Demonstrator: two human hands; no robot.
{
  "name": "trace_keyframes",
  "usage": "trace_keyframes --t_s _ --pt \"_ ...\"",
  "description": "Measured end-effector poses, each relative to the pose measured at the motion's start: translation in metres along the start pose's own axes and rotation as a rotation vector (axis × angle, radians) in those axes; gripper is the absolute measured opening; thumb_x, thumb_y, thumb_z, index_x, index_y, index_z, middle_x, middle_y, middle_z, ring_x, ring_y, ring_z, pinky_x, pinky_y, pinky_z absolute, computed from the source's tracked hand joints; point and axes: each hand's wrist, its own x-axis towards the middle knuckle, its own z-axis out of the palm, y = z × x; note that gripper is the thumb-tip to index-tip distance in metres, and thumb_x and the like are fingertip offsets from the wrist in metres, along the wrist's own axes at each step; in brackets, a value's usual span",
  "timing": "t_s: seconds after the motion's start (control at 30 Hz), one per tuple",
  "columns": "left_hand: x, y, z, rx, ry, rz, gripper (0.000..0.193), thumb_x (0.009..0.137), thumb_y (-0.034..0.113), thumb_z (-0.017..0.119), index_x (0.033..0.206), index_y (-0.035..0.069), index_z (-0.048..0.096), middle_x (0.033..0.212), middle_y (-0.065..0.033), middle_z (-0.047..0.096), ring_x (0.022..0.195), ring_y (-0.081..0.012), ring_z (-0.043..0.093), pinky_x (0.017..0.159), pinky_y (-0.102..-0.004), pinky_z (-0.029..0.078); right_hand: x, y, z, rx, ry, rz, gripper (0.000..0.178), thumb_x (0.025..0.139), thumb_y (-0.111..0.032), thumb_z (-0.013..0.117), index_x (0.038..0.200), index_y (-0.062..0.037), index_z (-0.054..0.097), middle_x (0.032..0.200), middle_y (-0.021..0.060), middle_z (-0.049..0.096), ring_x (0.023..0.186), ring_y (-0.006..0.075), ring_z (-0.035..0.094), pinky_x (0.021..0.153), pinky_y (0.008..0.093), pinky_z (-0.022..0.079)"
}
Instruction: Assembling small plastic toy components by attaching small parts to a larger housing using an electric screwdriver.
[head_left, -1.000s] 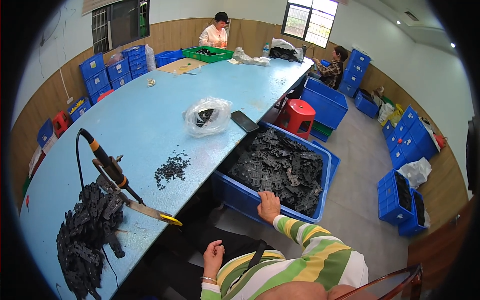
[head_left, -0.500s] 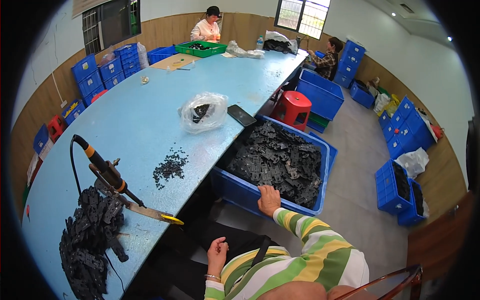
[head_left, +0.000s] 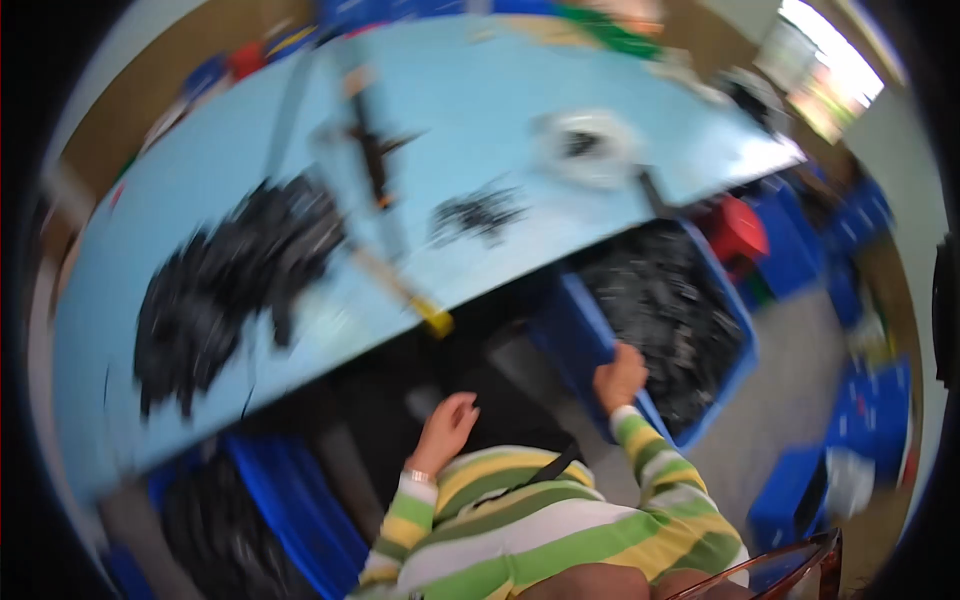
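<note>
My right hand (head_left: 620, 378) grips the near rim of a blue plastic crate (head_left: 723, 290), its fingers bent over the edge. Flat black plastic parts (head_left: 665, 310) heap up inside that crate. Over my lap, my left hand (head_left: 446, 432) hangs loosely bent with nothing visible in it. Ahead of it, at the table's edge, a soldering iron (head_left: 370, 150) with a black and orange handle is held in a stand above a strip with a yellow tip (head_left: 434, 318). A pile of black parts (head_left: 240, 270) lies left of the iron. Motion smears the fine detail.
On the light blue table (head_left: 400, 50) are scattered tiny black pieces (head_left: 478, 215), a clear plastic bag (head_left: 590, 150) with dark pieces and a phone (head_left: 654, 192). Another blue crate (head_left: 300, 510) stands under the table at left. A red stool (head_left: 738, 235) is beyond the right crate.
The whole view has swung to the left, so table and crate appear turned and shifted right. A crate under the table now shows. My right hand stays on the crate rim.
</note>
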Motion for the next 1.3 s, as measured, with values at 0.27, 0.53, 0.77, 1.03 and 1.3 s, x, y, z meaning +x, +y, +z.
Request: trace_keyframes --t_s 0.27,0.53,0.77,1.03,1.3 --pt "-0.031 0.113 -0.119 0.445 0.814 0.141 0.016 0.089 0.007 0.067 0.105 0.004 0.068 0.085 -0.0102 0.063 0.066 -0.0227 0.061 0.060 -0.0324 0.049 0.006 0.005 -0.006 0.087 -0.111 -0.046 0.059 0.074 -0.011 0.065 0.132 -0.0074 0.053 0.123 0.0150 0.059 0.114 0.0379 0.055 0.092 0.0483 0.045" --pt "0.028 0.100 -0.210 0.986 1.022 0.294 0.028 0.088 0.005 0.068 0.115 0.000 0.064 0.092 -0.0127 0.065 0.081 -0.0332 0.063 0.077 -0.0396 0.051 0.006 -0.002 -0.009 0.121 -0.159 -0.022 0.056 0.078 -0.010 0.062 0.132 -0.0077 0.052 0.123 0.0157 0.059 0.114 0.0373 0.055 0.093 0.0482 0.045" --pt "0.028 0.081 -0.204 0.899 0.948 0.157 0.027 0.097 0.011 0.059 0.121 -0.002 0.058 0.111 -0.0122 0.068 0.094 -0.0214 0.067 0.078 -0.0312 0.052 0.009 0.004 -0.011 0.175 -0.178 -0.038 0.054 0.080 -0.009 0.062 0.133 -0.0058 0.053 0.122 0.0157 0.058 0.114 0.0372 0.055 0.098 0.0457 0.043" --pt "-0.003 0.126 -0.112 -0.500 0.616 -0.094 0.028 0.106 0.019 0.044 0.123 0.001 0.058 0.111 -0.0116 0.070 0.084 -0.0134 0.068 0.068 -0.0233 0.053 0.045 -0.070 -0.058 0.697 -0.059 -0.191 0.035 0.090 0.002 0.054 0.124 -0.0003 0.061 0.119 0.0141 0.060 0.111 0.0276 0.058 0.099 0.0371 0.046" --pt "-0.017 0.118 -0.071 -0.295 0.062 -0.330 0.028 0.104 0.016 0.048 0.126 0.001 0.057 0.106 -0.0099 0.069 0.081 -0.0115 0.066 0.066 -0.0219 0.052 0.071 -0.229 -0.130 1.509 -0.703 -0.081 0.030 0.096 0.001 0.056 0.126 -0.0027 0.060 0.113 0.0084 0.061 0.088 0.0082 0.060 0.075 0.0221 0.050"
